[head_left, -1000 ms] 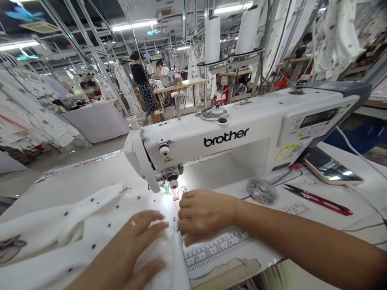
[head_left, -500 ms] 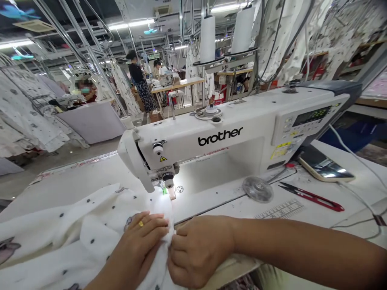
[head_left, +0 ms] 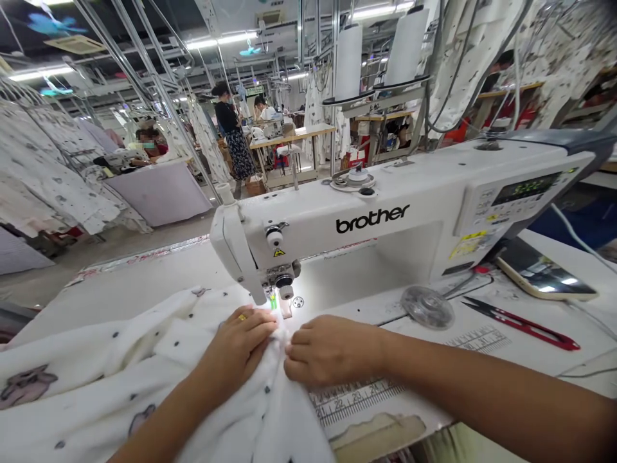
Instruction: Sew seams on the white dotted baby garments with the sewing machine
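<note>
1. And there goes the left hand [head_left: 236, 347], up the white dotted fabric [head_left: 120, 360], stopping just short of the presser foot [head_left: 286, 308], pressing down, not gripping.
2. The right hand [head_left: 332, 350] has dropped its pinch and lies open on the fold alongside.
3. The fabric spreads across the near left of the counter [head_left: 144, 270], up to the Brother sewing machine [head_left: 371, 218].
4. Red-handled thread snips [head_left: 523, 325] wait at right; far off, a person [head_left: 230, 128] stands beyond hanging garments [head_left: 43, 167].

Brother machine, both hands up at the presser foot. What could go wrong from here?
The left hand and right hand are very close to the presser foot, so a hand might get caught if the machine runs. The white dotted fabric looks bunched around the hands and could feed unevenly or pucker.
</note>
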### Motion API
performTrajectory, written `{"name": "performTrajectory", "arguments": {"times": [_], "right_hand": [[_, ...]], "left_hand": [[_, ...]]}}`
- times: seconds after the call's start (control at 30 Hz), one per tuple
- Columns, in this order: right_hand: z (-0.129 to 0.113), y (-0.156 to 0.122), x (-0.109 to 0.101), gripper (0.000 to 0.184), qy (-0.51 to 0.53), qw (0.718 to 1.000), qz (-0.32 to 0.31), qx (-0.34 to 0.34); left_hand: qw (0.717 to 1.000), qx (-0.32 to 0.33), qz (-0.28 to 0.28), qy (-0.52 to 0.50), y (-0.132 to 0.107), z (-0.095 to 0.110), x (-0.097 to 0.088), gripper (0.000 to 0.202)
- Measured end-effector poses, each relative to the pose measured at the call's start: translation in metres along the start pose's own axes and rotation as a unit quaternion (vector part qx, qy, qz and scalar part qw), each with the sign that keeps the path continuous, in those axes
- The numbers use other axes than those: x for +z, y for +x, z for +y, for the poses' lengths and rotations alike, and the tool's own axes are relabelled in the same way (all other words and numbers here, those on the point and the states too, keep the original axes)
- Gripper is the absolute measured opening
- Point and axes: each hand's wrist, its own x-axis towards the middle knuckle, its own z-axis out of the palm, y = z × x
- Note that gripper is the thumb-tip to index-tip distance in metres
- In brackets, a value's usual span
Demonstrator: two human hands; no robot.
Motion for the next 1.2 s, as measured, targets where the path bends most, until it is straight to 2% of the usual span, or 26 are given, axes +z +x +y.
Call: {"name": "performTrajectory", "arguments": {"times": [0.1, 0.2, 0.3, 0.4, 0.47, 0.57, 0.63, 0.7, 0.8, 0.9, 1.1, 1.2], "right_hand": [[0.006, -0.002, 0.002, 0.014, 0.006, 1.0, -0.006, 0.007], [0.008, -0.003, 0.003, 0.012, 0.024, 1.0, -0.002, -0.003], [0.008, -0.003, 0.002, 0.011, 0.057, 0.998, -0.005, -0.005], [0.008, -0.004, 0.001, 0.007, 0.103, 0.995, -0.014, 0.004], [0.008, -0.004, 0.001, 0.009, 0.144, 0.989, -0.009, 0.018], [0.007, -0.003, 0.002, 0.019, 0.208, 0.974, 0.031, 0.087], [0.007, -0.001, 0.004, 0.022, 0.244, 0.952, 0.058, 0.178], [0.007, 0.002, 0.006, 0.02, 0.273, 0.921, 0.071, 0.269], [0.009, 0.008, 0.009, 0.038, 0.308, 0.885, 0.053, 0.345], [0.013, 0.013, 0.009, 0.037, 0.332, 0.873, 0.011, 0.357], [0.016, 0.012, 0.004, 0.034, 0.301, 0.906, -0.024, 0.295], [0.017, 0.006, 0.001, 0.032, 0.249, 0.932, -0.014, 0.261]], "left_hand": [[0.999, -0.028, -0.028, -0.014, 0.005, 0.004, -0.011, 0.025], [0.997, -0.068, -0.038, 0.008, -0.004, 0.023, -0.017, 0.024], [0.995, -0.073, 0.02, 0.071, -0.021, 0.04, -0.008, 0.045], [0.988, -0.085, 0.079, 0.102, -0.029, 0.043, 0.007, 0.036], [0.985, -0.131, 0.09, 0.066, -0.026, 0.035, 0.011, 0.029], [0.965, -0.245, 0.094, -0.019, -0.013, 0.021, 0.004, 0.017], [0.944, -0.306, 0.1, -0.066, -0.005, 0.015, -0.002, 0.018], [0.932, -0.332, 0.104, -0.101, 0.0, 0.012, -0.004, 0.019], [0.93, -0.329, 0.108, -0.125, 0.002, 0.014, -0.004, 0.017], [0.936, -0.312, 0.109, -0.122, 0.001, 0.017, -0.002, 0.017], [0.954, -0.252, 0.119, -0.111, -0.002, 0.02, -0.001, 0.023], [0.954, -0.24, 0.129, -0.126, -0.003, 0.02, 0.0, 0.024]]}}
